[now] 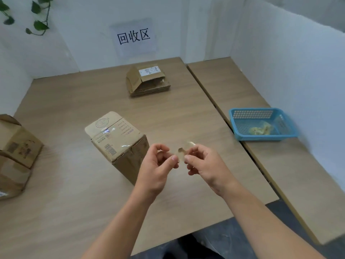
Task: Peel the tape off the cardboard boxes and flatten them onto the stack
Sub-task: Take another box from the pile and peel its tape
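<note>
A small crumpled piece of clear tape (183, 150) hangs between both hands above the table. My left hand (158, 168) pinches its left end and my right hand (204, 165) pinches its right end. Just left of my hands a brown cardboard box (119, 144) stands on the table, glossy tape still shining on its printed top. The stack of flattened boxes (148, 81) lies at the far middle of the table, below a wall sign. At the left edge stands another cardboard box (16, 154), partly cut off by the frame.
A blue plastic basket (261, 123) on the right-hand table holds wads of peeled tape. A seam (214, 103) runs between the two wooden tables. White walls close in the back and right. Green leaves hang at the top left.
</note>
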